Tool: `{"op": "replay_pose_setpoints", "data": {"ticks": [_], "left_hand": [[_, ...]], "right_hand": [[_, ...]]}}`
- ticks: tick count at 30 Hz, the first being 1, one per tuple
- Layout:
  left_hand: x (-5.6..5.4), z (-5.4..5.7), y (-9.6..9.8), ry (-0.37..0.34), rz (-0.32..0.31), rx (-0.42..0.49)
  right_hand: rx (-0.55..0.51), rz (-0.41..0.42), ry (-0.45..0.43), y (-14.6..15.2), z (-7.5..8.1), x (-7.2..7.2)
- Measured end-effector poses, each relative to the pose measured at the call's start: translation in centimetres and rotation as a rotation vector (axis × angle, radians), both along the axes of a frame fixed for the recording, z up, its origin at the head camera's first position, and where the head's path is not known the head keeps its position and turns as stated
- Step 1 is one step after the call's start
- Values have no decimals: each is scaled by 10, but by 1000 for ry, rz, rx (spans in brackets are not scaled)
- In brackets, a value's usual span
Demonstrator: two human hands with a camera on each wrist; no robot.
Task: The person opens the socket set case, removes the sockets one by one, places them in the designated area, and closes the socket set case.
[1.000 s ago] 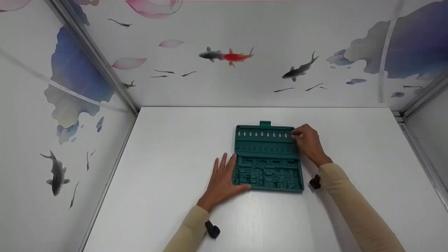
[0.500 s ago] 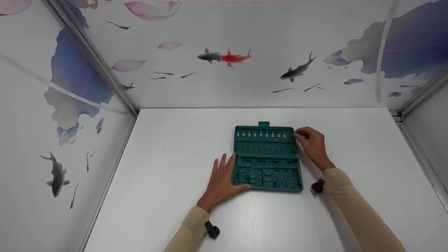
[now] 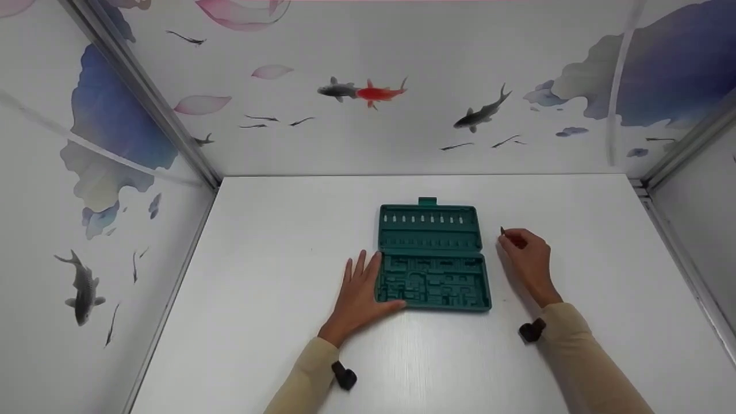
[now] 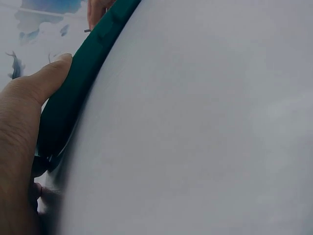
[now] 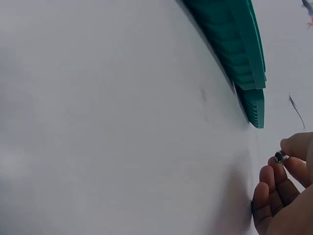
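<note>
A green plastic case (image 3: 431,250) lies unfolded on the white table, with moulded recesses in its near half and a row of small pale marks in its far half. My left hand (image 3: 357,299) rests against its near left corner, fingers straight along the side and thumb on the front edge. To the right of the case, apart from it, my right hand (image 3: 528,256) pinches a small metal cylindrical piece (image 5: 279,156) between thumb and fingers. Its end looks dark and hollow in the right wrist view; its exact kind is unclear.
The white table (image 3: 276,241) meets a back wall (image 3: 425,132) painted with fish and petals. A metal frame strip (image 3: 155,103) runs up the left corner. Dark wrist-worn devices sit at both cuffs, the left one (image 3: 345,376) close to the tabletop.
My right hand has drawn away from the case's upper right side, moving right and nearer, with the small metal piece now showing at its fingertips. The left hand has stayed at the case.
</note>
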State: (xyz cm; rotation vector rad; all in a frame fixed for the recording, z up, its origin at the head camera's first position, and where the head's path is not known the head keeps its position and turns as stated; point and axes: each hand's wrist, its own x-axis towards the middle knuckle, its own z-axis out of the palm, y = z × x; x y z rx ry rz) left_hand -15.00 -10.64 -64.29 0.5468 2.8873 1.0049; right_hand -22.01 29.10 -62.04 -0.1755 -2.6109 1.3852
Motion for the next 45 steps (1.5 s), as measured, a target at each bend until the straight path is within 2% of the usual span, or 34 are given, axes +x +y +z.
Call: {"op": "replay_pose_setpoints", "data": {"ticks": [10,20,34,45], "left_hand": [[1,0,0,-10,8,-14],[2,-1,0,-11,7,-11],[0,-3,1,-11,14,2],[0,-4,-1,-8,4,14]], "right_hand": [[38,-130,51,-7,-14,14],[3,-250,30,-19,-23,15],[94,-256,68,-20,-25,11],[85,-261,36,-22,-23,12]]}}
